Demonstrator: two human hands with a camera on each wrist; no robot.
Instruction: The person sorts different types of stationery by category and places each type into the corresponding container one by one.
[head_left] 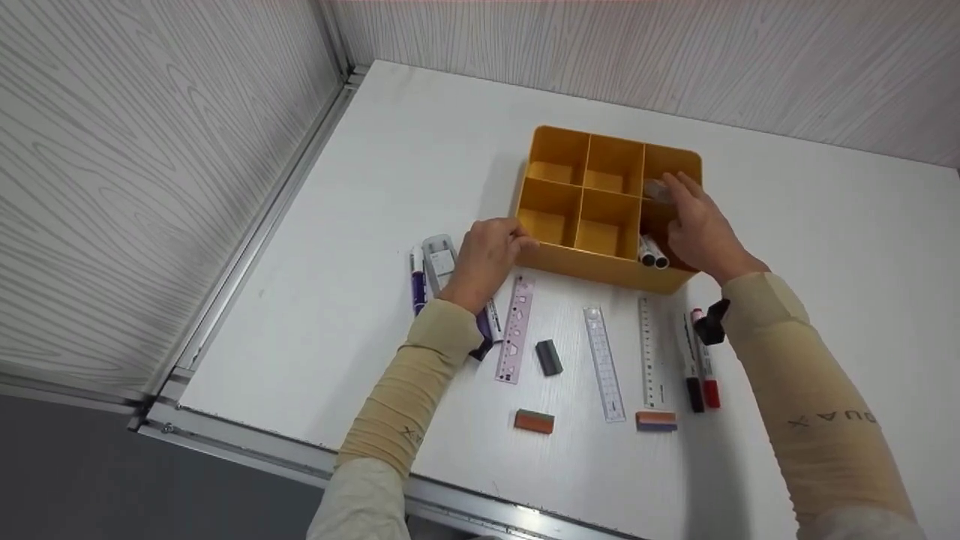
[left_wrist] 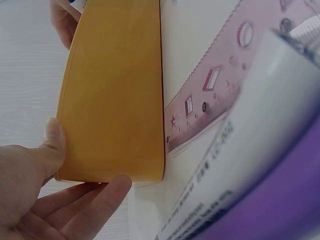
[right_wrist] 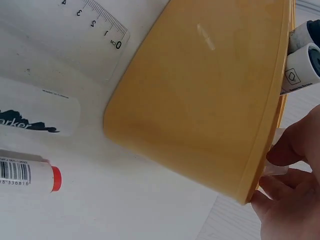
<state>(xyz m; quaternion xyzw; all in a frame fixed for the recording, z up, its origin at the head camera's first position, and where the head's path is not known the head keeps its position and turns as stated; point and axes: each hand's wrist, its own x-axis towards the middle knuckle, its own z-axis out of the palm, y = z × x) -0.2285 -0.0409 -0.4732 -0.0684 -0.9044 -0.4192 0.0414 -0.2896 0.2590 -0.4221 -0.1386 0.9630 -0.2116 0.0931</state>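
Note:
A yellow organizer box [head_left: 585,257] with six compartments stands toward the back of the table. My left hand [head_left: 487,259] grips its front left corner, thumb at the rim and fingers round the side, as the left wrist view shows. Over the right-hand compartments, my right hand [head_left: 703,229] pinches a small translucent object [head_left: 658,190] between thumb and fingers. I cannot tell what kind of object it is. In the right wrist view part of this translucent object [right_wrist: 276,169] shows behind the rim. Two markers [head_left: 653,253] stand in the front right compartment, caps up.
In front of the box lie a pink ruler [head_left: 516,330], two clear rulers, a dark grey block [head_left: 549,358] and two two-toned blocks. Black and red markers [head_left: 707,375] lie at right. Beside my left wrist are a grey case [head_left: 441,259] and purple-and-white pens [head_left: 418,281]. Panels wall the back and left.

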